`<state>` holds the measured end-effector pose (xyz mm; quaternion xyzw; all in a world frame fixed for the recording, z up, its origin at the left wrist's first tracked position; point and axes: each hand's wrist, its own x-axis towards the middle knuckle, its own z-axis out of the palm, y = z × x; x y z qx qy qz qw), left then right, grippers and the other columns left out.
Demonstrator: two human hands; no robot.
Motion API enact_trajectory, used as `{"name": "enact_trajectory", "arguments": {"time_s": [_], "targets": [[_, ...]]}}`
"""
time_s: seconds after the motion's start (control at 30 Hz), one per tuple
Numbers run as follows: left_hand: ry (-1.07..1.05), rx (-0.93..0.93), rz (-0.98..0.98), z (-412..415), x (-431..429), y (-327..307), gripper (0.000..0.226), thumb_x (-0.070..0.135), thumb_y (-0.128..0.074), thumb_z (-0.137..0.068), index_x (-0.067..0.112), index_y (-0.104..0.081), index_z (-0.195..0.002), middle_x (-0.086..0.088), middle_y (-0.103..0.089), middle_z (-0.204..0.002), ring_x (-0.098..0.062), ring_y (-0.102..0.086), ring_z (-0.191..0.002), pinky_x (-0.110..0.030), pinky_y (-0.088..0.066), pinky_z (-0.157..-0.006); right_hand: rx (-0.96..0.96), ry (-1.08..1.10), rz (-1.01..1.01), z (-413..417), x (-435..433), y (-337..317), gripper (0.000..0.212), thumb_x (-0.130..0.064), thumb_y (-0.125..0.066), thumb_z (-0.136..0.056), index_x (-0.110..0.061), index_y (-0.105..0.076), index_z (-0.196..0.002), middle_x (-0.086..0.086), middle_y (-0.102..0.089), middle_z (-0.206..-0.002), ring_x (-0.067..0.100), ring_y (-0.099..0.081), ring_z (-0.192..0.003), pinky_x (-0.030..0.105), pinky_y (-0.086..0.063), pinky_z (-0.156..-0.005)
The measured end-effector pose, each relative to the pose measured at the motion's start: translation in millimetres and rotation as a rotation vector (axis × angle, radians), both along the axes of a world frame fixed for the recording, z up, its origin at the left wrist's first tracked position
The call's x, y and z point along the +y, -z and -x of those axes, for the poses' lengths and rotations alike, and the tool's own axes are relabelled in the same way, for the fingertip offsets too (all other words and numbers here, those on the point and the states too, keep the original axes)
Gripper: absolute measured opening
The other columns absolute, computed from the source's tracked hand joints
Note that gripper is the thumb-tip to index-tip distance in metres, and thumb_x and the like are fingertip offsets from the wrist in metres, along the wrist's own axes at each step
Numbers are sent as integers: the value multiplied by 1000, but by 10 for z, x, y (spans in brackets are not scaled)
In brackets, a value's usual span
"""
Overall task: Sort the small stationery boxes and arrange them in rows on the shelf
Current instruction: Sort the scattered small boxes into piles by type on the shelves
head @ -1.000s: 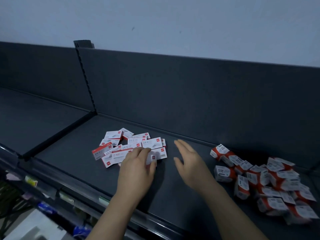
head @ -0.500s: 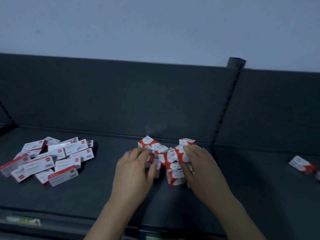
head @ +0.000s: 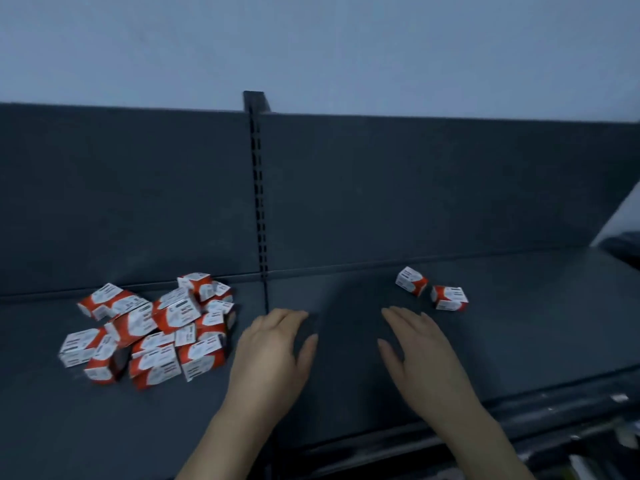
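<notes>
**A:** What are the hands doing in the head view?

**B:** Both are reaching forward, palms down, over the dark shelf (head: 519, 341). The left hand (head: 273, 355) is sitting over the seam where two shelf boards are meeting. Its fingers are loosely bent and close together, and its thumb is pointing toward the other hand. It is holding nothing.

**A:** And the other one?

**B:** The right hand (head: 426, 355) is lying flatter, with its fingers nearly straight and angling up and to the left and its thumb spread inward. It is gripping nothing either. The two forearms are coming up from the bottom edge and are well apart. I cannot tell whether the palms are touching the shelf or hanging just above it.

**A:** Where are the boxes lying?

**B:** A jumbled pile of boxes (head: 152, 327), red and white, is sitting on the left board. It is near the left hand but not touching it, and its far side is reaching the back panel (head: 138, 202). Two boxes (head: 411, 280) are lying on the right board, slightly apart from each other. They are just past the right hand's fingertips, toward the back.

**A:** Anything behind them?

**B:** A slotted post (head: 258, 202) is rising between the panels, and a pale wall (head: 311, 46) is showing above.
</notes>
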<state>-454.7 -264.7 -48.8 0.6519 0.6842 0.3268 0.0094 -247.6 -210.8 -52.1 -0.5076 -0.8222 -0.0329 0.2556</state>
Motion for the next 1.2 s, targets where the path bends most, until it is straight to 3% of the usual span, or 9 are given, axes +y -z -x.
{"name": "enact_trajectory", "arguments": {"time_s": [0.17,0.3,0.43,0.6,0.8,0.9,1.03,1.1,1.2], "targets": [[104,5,17,-375,534,0,38,37,-58,-90,18,-60,-123,7,-62,-117,-16,-56,-104,-28,-44,-90,2,115,-4,-450,296,-25,44,-10,-83,-67,-3,-67,-107,8,-69,-104,27,-67,-92,40,-47,-90],[172,25,65,-601,1010,-9,42,41,-51,-92,22,-54,-129,7,-56,-127,-15,-52,-111,-28,-40,-95,17,157,61,-720,524,-37,36,-13,-73,-78,-7,-63,-112,3,-67,-105,22,-63,-92,35,-46,-93],[232,64,98,-803,1464,1,44,41,-49,-93,23,-50,-133,7,-52,-132,-15,-48,-117,-27,-37,-100,52,229,122,-958,720,-56,28,-13,-68,-82,-9,-64,-109,4,-66,-109,23,-62,-99,31,-33,-100],[293,152,213,-1043,2031,127,53,37,-47,-95,21,-34,-144,3,-37,-146,-17,-38,-129,-30,-32,-108,100,238,188,-1247,906,-25,43,-21,-58,-91,-14,-52,-132,-1,-55,-133,15,-50,-122,27,-19,-111],[419,148,433,-1348,2446,253,60,41,-41,-98,29,-16,-151,9,-14,-157,-14,-16,-142,-33,-19,-116,95,160,232,-1533,1212,-8,49,-27,-50,-95,-17,-40,-142,-3,-41,-146,9,-35,-135,18,-5,-112],[408,45,452,-1422,2469,306,53,39,-46,-96,25,-32,-145,10,-32,-147,-11,-37,-129,-25,-31,-107,76,77,256,-1640,1363,-15,50,-30,-47,-97,-21,-35,-144,-7,-35,-150,6,-29,-137,14,0,-111],[333,-68,375,-1440,2305,340,37,38,-63,-87,26,-55,-122,12,-43,-114,-8,-49,-104,-19,-39,-92,79,-26,268,-1733,1550,53,52,-31,-49,-95,-22,-35,-145,-8,-35,-150,4,-29,-137,14,-2,-112],[270,-130,339,-1483,2162,352,27,38,-69,-82,32,-53,-104,16,-44,-103,-5,-51,-93,-19,-43,-84,77,-87,306,-1722,1609,86,54,-34,-49,-95,-22,-33,-145,-9,-34,-150,5,-29,-137,14,-4,-113],[173,-225,308,-1559,1943,369,33,34,-73,-77,32,-41,-88,14,-57,-88,-6,-57,-81,-27,-50,-74,60,-170,355,-1676,1687,157,57,-38,-51,-94,-21,-33,-145,-11,-37,-146,6,-33,-133,19,-13,-114]]}}
